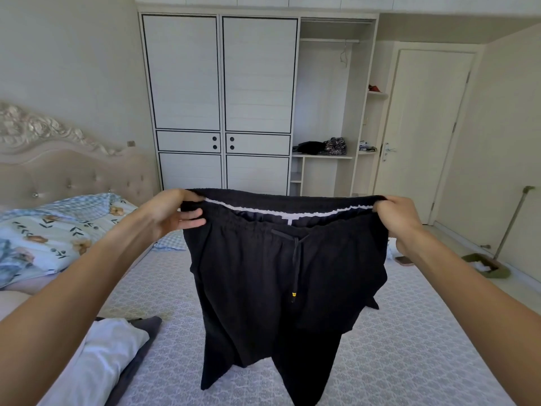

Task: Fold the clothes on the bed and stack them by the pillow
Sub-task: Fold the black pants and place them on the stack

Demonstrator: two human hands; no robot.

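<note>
A pair of black drawstring trousers hangs in the air over the bed, held up by its waistband. My left hand pinches the waistband's left end and my right hand grips the right end. The legs dangle down toward the patterned grey bedsheet. A white garment lies on a dark grey garment at the bed's near left. The floral pillow rests at the left by the headboard.
A padded headboard stands at the left. The white wardrobe fills the far wall, with clothes on its open shelves. A closed door is at the right, with a dustpan and broom on the floor beside the bed.
</note>
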